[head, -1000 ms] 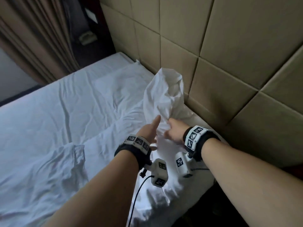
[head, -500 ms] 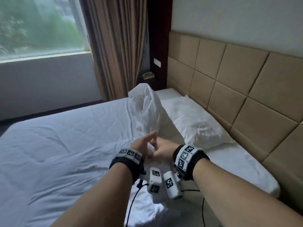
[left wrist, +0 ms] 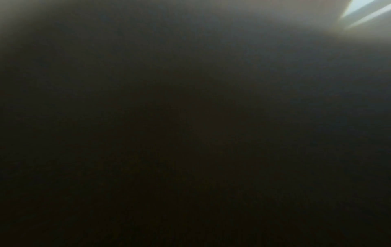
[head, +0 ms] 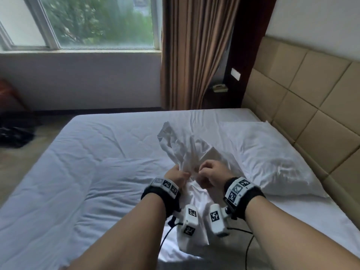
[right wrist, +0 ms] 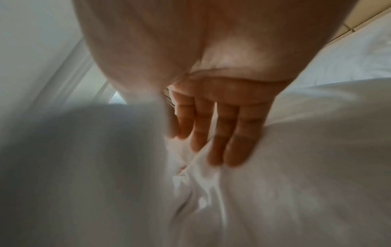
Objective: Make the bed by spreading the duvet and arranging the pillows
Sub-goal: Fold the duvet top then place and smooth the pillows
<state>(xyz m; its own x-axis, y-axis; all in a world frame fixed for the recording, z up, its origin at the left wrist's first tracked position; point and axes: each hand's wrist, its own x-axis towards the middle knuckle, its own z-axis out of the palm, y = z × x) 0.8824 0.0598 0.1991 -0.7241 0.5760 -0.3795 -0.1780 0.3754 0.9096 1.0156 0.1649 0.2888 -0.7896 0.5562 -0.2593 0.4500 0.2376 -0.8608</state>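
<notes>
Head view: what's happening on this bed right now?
A person stands at the side of the bed with both hands bunched into a limp white pillowcase. The left hand grips its fabric; the right hand is curled at it too, though the right wrist view is blurred and shows the fingers fairly straight. One pillow lies by the headboard. The duvet is rumpled, not yet spread. The left wrist view is dark.

Premises: hotel-type bedroom. Evidence: white-sheeted bed [head: 97, 152] with pillow [head: 272, 152], padded headboard [head: 302, 90], bedside telephone [head: 220, 88], brown curtain [head: 194, 51], large window [head: 97, 22].
</notes>
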